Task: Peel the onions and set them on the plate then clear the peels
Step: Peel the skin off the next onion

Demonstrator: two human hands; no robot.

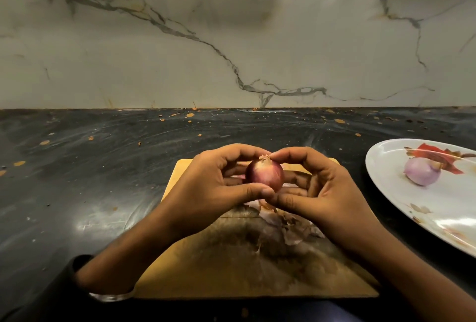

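Both hands hold 1 onion (264,175) at frame centre: left hand (206,182) grips it, right hand (316,187) apparently pinches its upward-pointing tip.

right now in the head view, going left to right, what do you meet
left hand → unpeeled onion held over the cutting board → right hand → peeled onion on the plate

There is no text, label, brand, number or sign that can be read anywhere here; the only decoration is a red and brown leaf pattern.
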